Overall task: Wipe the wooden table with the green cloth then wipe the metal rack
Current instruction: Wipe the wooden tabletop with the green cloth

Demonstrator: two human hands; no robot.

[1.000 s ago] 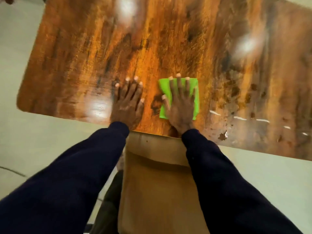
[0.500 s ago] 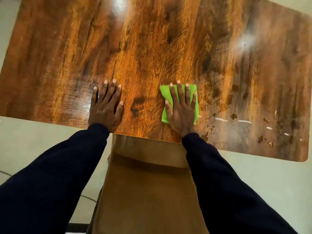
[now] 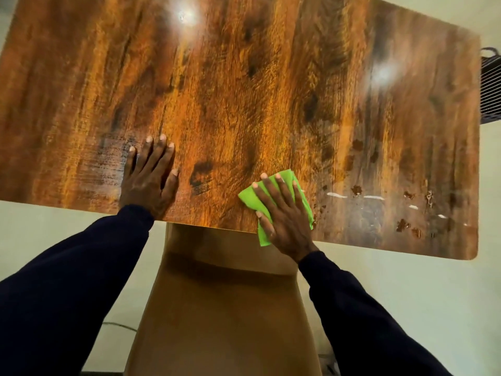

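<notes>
The wooden table (image 3: 244, 90) fills the upper view, glossy brown with dark grain. My right hand (image 3: 284, 215) lies flat with spread fingers on the green cloth (image 3: 250, 200), pressing it onto the table at the near edge; a corner of the cloth hangs over that edge. My left hand (image 3: 149, 177) rests palm down on the bare wood to the left, holding nothing. White streaks and brown spots (image 3: 379, 198) mark the wood right of the cloth. A dark metal wire rack (image 3: 490, 88) shows partly at the far right edge, beyond the table.
A brown chair back (image 3: 222, 308) stands directly below the table's near edge, between my two dark sleeves. Pale floor (image 3: 406, 289) lies on both sides of the chair. Two light glares reflect on the tabletop.
My right hand has slid the green cloth toward the near edge and slightly right, so the cloth now overhangs the edge. My left hand stays flat on the wood.
</notes>
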